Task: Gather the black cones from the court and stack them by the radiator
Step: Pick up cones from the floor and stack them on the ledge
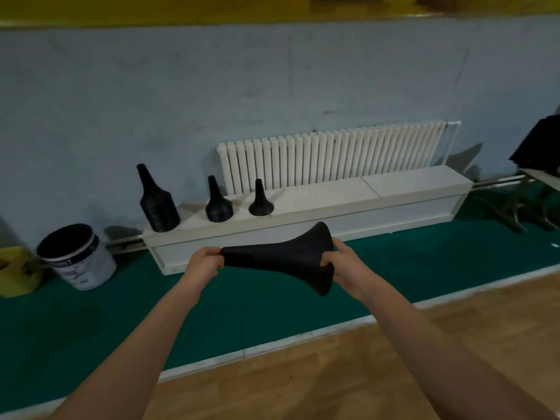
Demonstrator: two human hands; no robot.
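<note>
I hold a black cone (285, 258) sideways in front of me, its narrow tip to the left and its wide base to the right. My left hand (203, 265) pinches the tip. My right hand (342, 263) grips the rim of the base. Beyond it a white ledge (333, 198) runs under the white radiator (333, 156). On the ledge's left end stand a tall stack of black cones (157, 204), a shorter stack (218, 203) and a single cone (260, 200), all upright.
A white bucket (77, 256) with a dark inside stands on the green floor strip left of the ledge, next to a yellow object (16, 272). A dark item on a table (539, 147) sits at the right edge. Wooden court floor lies beneath me.
</note>
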